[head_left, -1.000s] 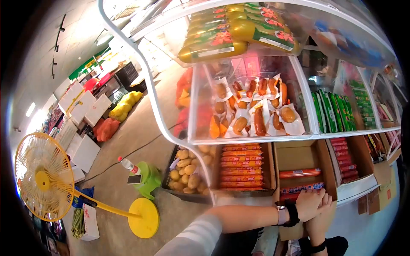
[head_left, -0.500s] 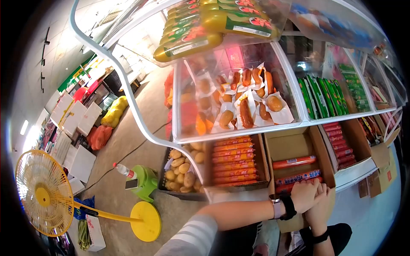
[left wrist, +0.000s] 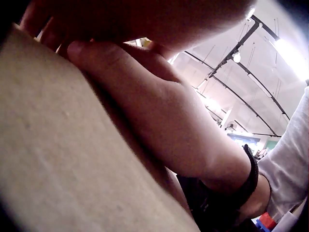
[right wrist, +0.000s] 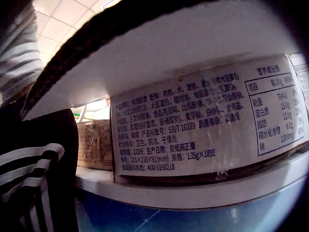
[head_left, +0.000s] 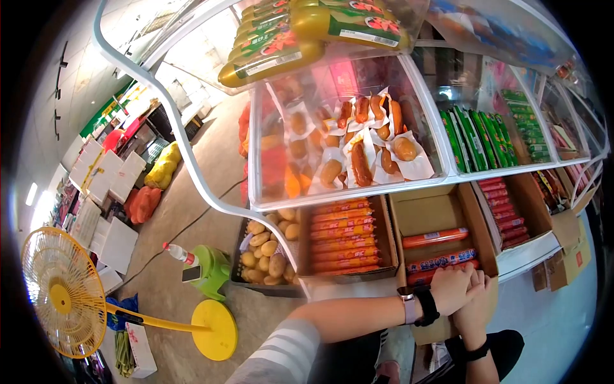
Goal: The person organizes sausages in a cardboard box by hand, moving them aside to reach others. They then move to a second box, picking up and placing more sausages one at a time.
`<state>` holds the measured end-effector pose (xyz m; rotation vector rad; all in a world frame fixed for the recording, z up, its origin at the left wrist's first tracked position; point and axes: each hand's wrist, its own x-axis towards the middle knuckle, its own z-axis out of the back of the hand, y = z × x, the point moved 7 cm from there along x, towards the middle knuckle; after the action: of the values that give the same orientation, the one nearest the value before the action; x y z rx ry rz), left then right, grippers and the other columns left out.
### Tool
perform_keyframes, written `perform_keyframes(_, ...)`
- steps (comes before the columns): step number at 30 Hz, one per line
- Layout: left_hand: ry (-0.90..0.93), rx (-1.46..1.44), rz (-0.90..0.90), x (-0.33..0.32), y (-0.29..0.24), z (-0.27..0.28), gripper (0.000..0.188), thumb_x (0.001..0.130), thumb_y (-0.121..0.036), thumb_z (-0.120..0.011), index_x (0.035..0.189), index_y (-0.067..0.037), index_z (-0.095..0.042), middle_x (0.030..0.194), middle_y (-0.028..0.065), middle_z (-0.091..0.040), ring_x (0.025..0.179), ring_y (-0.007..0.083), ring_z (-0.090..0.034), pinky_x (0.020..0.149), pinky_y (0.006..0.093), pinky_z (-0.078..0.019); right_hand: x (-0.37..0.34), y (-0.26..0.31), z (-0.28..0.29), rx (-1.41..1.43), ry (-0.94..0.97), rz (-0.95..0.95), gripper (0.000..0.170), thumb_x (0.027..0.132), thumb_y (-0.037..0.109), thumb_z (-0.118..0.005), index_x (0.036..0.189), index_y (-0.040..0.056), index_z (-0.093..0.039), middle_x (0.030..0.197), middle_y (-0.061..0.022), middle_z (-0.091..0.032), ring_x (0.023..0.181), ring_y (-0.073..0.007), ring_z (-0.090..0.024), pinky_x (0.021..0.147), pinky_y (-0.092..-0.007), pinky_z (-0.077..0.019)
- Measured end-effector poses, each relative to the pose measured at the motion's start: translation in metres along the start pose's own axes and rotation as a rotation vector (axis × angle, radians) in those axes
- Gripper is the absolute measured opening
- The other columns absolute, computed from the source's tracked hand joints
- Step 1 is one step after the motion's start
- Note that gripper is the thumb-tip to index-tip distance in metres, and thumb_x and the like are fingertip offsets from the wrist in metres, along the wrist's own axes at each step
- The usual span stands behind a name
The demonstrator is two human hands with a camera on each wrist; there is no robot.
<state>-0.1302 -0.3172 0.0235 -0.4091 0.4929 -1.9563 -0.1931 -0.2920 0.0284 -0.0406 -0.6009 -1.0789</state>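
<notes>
My left hand [head_left: 449, 291], with a watch and a black band at its wrist, lies across my right hand [head_left: 472, 315]. Their fingers overlap at the front of an open cardboard box [head_left: 422, 214]. Inside it are an orange-red wrapped sausage [head_left: 435, 237] and, nearer the hands, sausages in blue-and-red wrappers [head_left: 441, 259], partly covered by the left fingers. In the left wrist view, the right hand [left wrist: 108, 60] rests along the brown cardboard [left wrist: 53, 130]. The right wrist view shows no fingers, only a printed white carton [right wrist: 193, 121] beyond a pale flap.
Left of the box stand a carton of orange sausages [head_left: 345, 233] and a crate of potatoes [head_left: 262, 256]; right, a carton of red sausages [head_left: 505, 208]. Above are clear bins with loose sausages [head_left: 361, 163] and green packets [head_left: 476, 137]. A yellow fan [head_left: 62, 294] stands at left.
The head view has shifted, so the shelves and boxes sit further left and higher. The hands stay overlapped at the box front.
</notes>
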Motion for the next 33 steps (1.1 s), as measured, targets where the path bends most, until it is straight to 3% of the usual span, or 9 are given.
perform_keyframes(5,0.051,0.007,0.008,0.0,0.0,-0.001,0.047,0.091,-0.043,-0.051,0.107,0.002,-0.047,0.089,0.0211,-0.065,0.083,0.0338,-0.065,0.068,0.0425,-0.0517,0.001,0.002,0.002,-0.043,0.012,0.026,0.033,0.079,0.022,-0.059,0.107,0.005,-0.061,0.101,-0.0115,-0.057,0.098,-0.031,-0.05,0.088,-0.0448,-0.0358)
perform_keyframes(16,-0.017,-0.028,-0.008,-0.001,0.002,0.0,0.043,0.089,-0.039,-0.055,0.104,0.0,-0.047,0.094,0.0186,-0.064,0.086,0.0338,-0.064,0.071,0.0432,-0.0514,0.005,0.007,0.011,-0.089,0.012,0.001,0.032,0.081,0.022,-0.057,0.108,0.0047,-0.06,0.1,-0.0111,-0.058,0.095,-0.0303,-0.051,0.086,-0.044,-0.0367)
perform_keyframes(33,-0.029,0.052,-0.047,-0.001,0.001,-0.001,0.045,0.092,-0.04,-0.05,0.107,0.001,-0.047,0.087,0.0192,-0.064,0.079,0.0333,-0.065,0.066,0.0422,-0.052,0.003,0.002,0.003,-0.012,0.003,0.022,0.028,0.08,0.02,-0.057,0.101,0.0026,-0.061,0.098,-0.0116,-0.058,0.093,-0.0307,-0.051,0.085,-0.0443,-0.0366)
